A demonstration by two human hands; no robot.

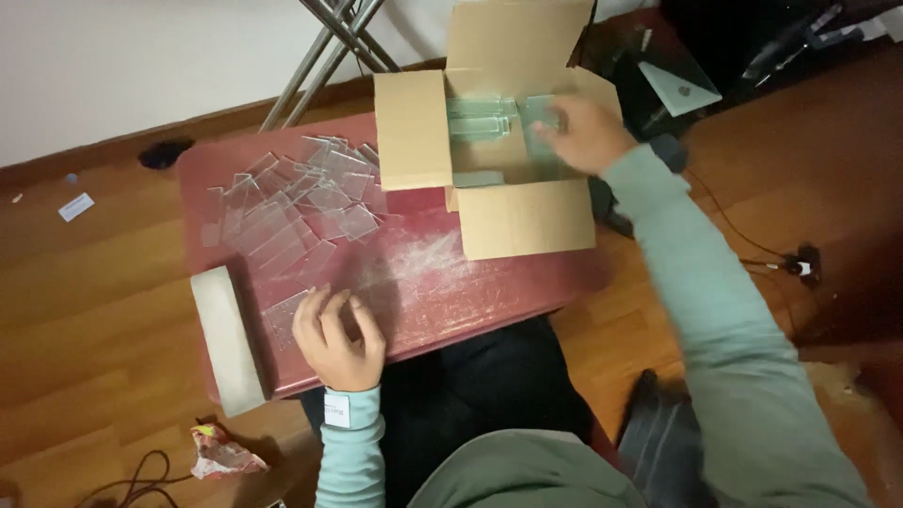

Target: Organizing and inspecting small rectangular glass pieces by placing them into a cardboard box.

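My left hand rests flat on the near edge of the small red table, fingers spread over a clear glass piece. My right hand reaches into the open cardboard box at the table's far right and holds a clear glass piece; the hand is blurred. Stacks of glass strips lie inside the box. A loose pile of clear glass pieces covers the table's far left part.
A grey rectangular block lies along the table's left edge. Metal stand legs rise behind the table. A crumpled wrapper and a cable lie on the wooden floor at lower left; a wired plug lies at right.
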